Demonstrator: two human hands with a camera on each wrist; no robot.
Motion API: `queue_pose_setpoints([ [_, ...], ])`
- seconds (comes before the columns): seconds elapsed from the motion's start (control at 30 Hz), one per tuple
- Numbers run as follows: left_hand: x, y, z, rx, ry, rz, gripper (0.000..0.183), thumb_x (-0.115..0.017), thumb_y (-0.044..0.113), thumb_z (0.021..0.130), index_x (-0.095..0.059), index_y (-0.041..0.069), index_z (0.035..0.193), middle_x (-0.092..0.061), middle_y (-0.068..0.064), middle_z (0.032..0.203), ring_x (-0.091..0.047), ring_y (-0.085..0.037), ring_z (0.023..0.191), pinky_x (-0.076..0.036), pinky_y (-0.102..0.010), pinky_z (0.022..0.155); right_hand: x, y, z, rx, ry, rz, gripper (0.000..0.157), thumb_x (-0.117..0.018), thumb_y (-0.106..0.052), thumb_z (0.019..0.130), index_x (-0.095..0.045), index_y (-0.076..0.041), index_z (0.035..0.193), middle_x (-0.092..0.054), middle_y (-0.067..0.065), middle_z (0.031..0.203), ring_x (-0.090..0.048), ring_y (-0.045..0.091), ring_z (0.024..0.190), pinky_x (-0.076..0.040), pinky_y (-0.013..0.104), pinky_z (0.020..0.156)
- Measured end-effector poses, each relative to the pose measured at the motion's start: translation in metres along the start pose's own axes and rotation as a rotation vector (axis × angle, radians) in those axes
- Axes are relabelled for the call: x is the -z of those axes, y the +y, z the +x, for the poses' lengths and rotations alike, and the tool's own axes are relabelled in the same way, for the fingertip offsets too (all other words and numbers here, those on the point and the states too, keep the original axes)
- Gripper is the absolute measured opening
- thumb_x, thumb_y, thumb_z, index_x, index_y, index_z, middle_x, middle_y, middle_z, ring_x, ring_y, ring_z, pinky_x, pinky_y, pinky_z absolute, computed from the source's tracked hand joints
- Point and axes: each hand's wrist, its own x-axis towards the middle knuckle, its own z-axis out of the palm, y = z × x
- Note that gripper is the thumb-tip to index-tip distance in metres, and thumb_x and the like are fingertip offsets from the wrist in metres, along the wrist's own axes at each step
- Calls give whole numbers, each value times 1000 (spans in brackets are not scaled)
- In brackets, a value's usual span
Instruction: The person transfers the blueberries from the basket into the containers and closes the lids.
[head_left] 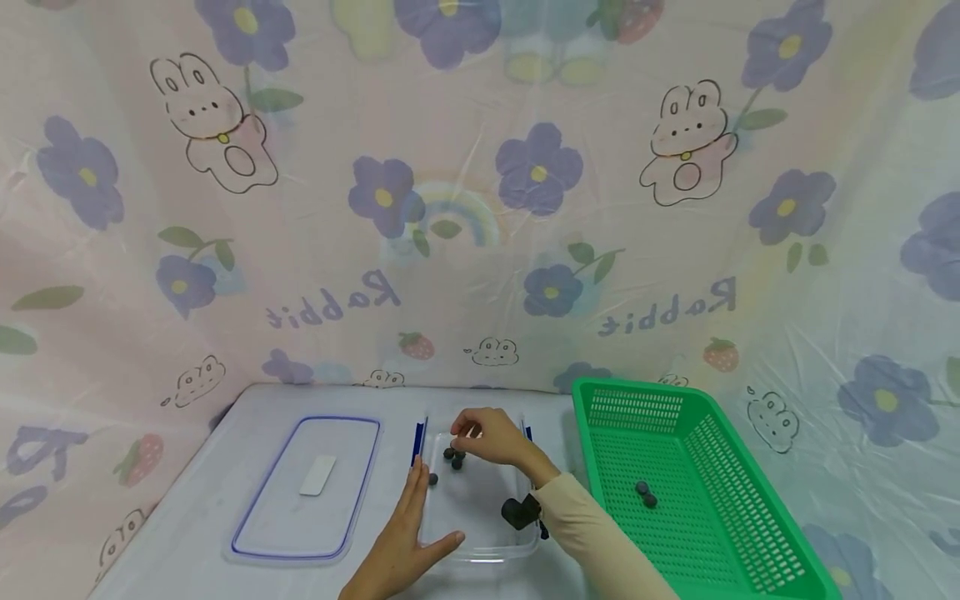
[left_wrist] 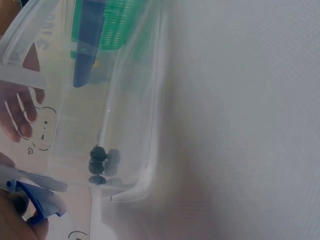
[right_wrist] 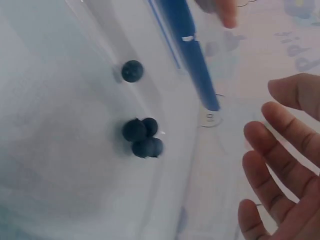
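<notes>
A clear plastic box (head_left: pixel 480 529) with blue latches stands upright on the table. Several blueberries (right_wrist: pixel 142 137) cluster at its far left corner, and a single blueberry (right_wrist: pixel 132 71) lies apart by the left wall. My left hand (head_left: pixel 401 529) rests against the box's left side, fingers straight near a blue latch (left_wrist: pixel 40 202), thumb stretched toward the near rim. Above the blueberries hovers my right hand (head_left: pixel 487 435); its fingers are loosely bent and spread, with nothing between them in the right wrist view.
On the right, a green basket (head_left: pixel 660 454) holds two blueberries (head_left: pixel 646 494). A clear lid (head_left: pixel 300 525) with a blue seal lies flat at left, a white rectangle (head_left: pixel 318 475) on it. Behind the table hangs a rabbit-and-flower curtain (head_left: pixel 465 275). A black camera (head_left: pixel 520 512) sits on my right wrist.
</notes>
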Motion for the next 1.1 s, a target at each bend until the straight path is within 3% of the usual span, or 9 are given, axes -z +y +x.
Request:
queue_pose_setpoints([
  [0.27, -3, -1, 0, 2, 4, 5, 109, -69, 56, 83, -6, 5, 156, 3, -16, 161, -16, -41, 142, -29, -64, 102, 25, -6, -17, 37, 15, -98, 15, -69, -15, 88, -68, -10, 102, -67, 7, 98, -60, 24, 90, -50, 38, 78],
  [0.53, -3, 1, 0, -14, 15, 6, 108, -69, 56, 83, -6, 5, 156, 3, -15, 161, -16, -40, 142, -29, -64, 103, 44, -9, -35, 88, 99, -246, 19, -71, -17, 87, -68, -12, 105, -66, -4, 99, -58, 15, 91, -50, 37, 79],
  [0.67, -4, 0, 2, -20, 17, 9, 108, -68, 56, 84, -6, 5, 156, 3, -15, 161, -15, -40, 142, -29, -64, 102, 54, -12, -45, 112, 144, -293, 20, -72, -20, 87, -68, -14, 106, -65, -4, 102, -58, 16, 94, -49, 42, 81],
  [0.83, -4, 0, 2, -26, 25, 12, 108, -68, 57, 84, -6, 4, 155, 3, -16, 161, -15, -41, 142, -29, -64, 102, 64, -15, -57, 119, 166, -287, 23, -72, -20, 87, -67, -15, 108, -64, -1, 106, -57, 19, 98, -46, 48, 83],
  [1.1, -2, 0, -4, -44, 40, 17, 107, -70, 52, 84, -7, 2, 155, -1, -19, 160, -15, -40, 142, -29, -63, 103, 77, -9, -83, 121, 202, -207, 25, -72, -17, 88, -65, -12, 112, -64, -1, 109, -57, 19, 99, -50, 38, 82],
])
